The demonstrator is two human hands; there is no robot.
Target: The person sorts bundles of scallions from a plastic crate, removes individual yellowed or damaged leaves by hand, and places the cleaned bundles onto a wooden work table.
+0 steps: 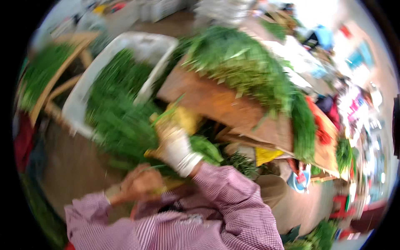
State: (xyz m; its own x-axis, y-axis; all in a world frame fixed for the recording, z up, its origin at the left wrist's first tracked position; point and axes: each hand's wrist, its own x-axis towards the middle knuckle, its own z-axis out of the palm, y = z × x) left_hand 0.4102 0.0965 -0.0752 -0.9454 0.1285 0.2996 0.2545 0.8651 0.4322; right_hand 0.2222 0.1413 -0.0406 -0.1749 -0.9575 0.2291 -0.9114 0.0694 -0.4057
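My left hand (pixel 143 182), bare and blurred, is curled low in front of my body. A thin green stalk (pixel 157 167) runs out from its fingers. My right hand (pixel 170 135) wears a white and yellow glove, and its thumb stands apart from its fingers. A green blade lies across its fingertips; whether they pinch it is smeared by motion. Below and beyond both hands lies a mass of long green leafy stalks (pixel 125 121), spilling out of a white plastic tub (pixel 156 39). Broader green leaves (pixel 207 150) sit beside my right wrist.
A brown wooden board (pixel 200 98) carries a large heap of green stalks (pixel 237 62) at its far side. At the left stands a wooden frame (pixel 62 73) with more greens. A blue bucket (pixel 299 181) and a red stool (pixel 341 206) are at the right.
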